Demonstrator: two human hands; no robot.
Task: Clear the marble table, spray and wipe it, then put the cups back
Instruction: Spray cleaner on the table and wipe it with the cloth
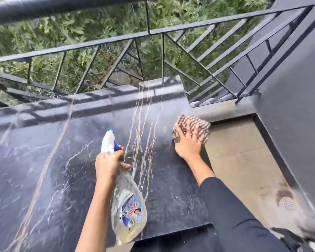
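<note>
The black marble table (44, 160) with pale veins fills the lower left and centre; its surface looks wet in patches. My left hand (108, 164) grips the neck of a clear spray bottle (128, 206) with a white and blue nozzle, held over the table's middle, a finger at the trigger. My right hand (187, 144) presses with spread fingers on a brown-and-white striped cloth (198, 124) at the table's right edge. No cups are in view.
A black metal railing (149, 33) runs behind the table, with green plants beyond it. To the right lie a beige tiled floor (240, 160) with a round drain (287, 204) and a dark grey wall (298, 88).
</note>
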